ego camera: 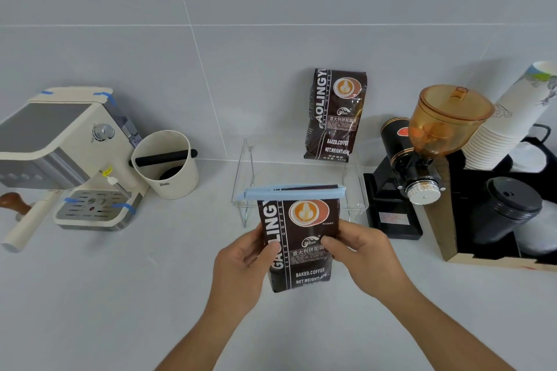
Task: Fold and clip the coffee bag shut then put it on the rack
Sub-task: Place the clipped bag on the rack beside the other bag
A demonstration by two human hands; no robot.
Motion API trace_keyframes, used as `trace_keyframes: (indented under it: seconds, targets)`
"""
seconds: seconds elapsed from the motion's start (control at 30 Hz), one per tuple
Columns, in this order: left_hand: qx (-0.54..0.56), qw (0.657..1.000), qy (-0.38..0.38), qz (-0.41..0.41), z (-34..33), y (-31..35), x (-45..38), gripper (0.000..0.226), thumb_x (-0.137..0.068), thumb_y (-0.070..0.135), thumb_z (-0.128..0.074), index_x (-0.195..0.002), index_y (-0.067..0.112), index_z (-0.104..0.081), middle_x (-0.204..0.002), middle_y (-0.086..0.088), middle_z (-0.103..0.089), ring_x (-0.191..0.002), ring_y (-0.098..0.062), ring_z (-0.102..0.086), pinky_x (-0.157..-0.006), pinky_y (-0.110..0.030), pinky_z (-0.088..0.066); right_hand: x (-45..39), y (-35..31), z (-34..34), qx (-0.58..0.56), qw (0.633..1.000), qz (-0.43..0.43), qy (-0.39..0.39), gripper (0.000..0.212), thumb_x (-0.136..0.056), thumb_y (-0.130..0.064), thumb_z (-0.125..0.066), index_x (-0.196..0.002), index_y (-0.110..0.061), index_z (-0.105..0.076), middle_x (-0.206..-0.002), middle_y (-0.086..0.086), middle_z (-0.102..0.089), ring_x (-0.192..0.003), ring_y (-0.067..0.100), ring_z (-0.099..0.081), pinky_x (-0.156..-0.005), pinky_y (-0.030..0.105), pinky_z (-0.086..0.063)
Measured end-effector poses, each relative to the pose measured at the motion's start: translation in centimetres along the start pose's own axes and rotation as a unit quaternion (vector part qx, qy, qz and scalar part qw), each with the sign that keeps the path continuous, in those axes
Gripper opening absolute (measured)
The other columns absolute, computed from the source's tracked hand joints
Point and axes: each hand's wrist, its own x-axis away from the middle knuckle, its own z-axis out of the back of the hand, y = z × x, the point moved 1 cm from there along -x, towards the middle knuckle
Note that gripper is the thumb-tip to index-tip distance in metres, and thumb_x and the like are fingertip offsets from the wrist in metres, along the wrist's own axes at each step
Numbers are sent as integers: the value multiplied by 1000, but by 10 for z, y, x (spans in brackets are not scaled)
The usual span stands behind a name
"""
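Note:
A dark brown coffee bag (301,238) with an orange latte logo is held upright above the counter, in front of the rack. A long light-blue clip (292,191) runs across its folded top. My left hand (241,268) grips the bag's left side, thumb on the front. My right hand (361,256) grips its right side, thumb pressed near the middle. The clear acrylic rack (250,178) with wire legs stands just behind the bag. A second, similar coffee bag (334,117) leans against the wall at the rack's back right.
A cream espresso machine (69,156) and a cream knock box (165,166) stand at the left. A black grinder with an amber hopper (422,159) sits right of the rack. Further right are stacked paper cups (506,117) and a black box (497,214).

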Motion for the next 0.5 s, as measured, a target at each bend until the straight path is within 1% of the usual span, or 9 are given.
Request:
trace_keyframes:
  seconds: [0.07, 0.2, 0.33, 0.43, 0.5]
  targets:
    - [1, 1000, -5, -23, 3, 18, -6, 32, -85, 1, -65, -114, 13, -68, -97, 14, -77, -90, -5, -72, -69, -10, -53, -7, -16, 2, -15, 1000, 8, -1, 32, -88, -9, -65, -104, -36, -72, -98, -15, -77, -95, 5, -71, -87, 38, -59]
    - [9, 998, -11, -59, 8, 50, -18, 30, -87, 1, -63, -112, 14, -68, -97, 14, -77, -89, -4, -72, -69, -10, -53, -21, -44, 5, -37, 999, 36, -5, 28, -89, -9, -64, -102, -32, -73, -101, -8, -78, -98, 14, -72, -87, 47, -58]
    - [21, 995, -7, -92, 12, 74, -36, 29, -88, 0, -61, -109, 19, -69, -95, 15, -77, -88, -4, -72, -70, -11, -54, -37, -74, 9, -42, 997, 70, 3, 31, -88, -11, -65, -90, -41, -71, -97, -10, -78, -95, 11, -72, -86, 46, -59]
    - [28, 993, -3, -116, 13, 89, -52, 30, -89, -1, -59, -106, 21, -69, -91, 17, -77, -88, -2, -72, -72, -11, -54, -51, -92, 9, -29, 995, 97, 13, 27, -88, -14, -66, -91, -41, -70, -98, -13, -78, -96, 7, -71, -86, 44, -59]
    - [28, 990, -1, -135, 13, 99, -65, 30, -89, -1, -58, -106, 22, -69, -95, 16, -77, -92, -4, -71, -77, -14, -54, -64, -102, 10, -23, 994, 110, 17, 27, -88, -17, -65, -93, -44, -68, -99, -15, -77, -98, 5, -70, -86, 43, -59]
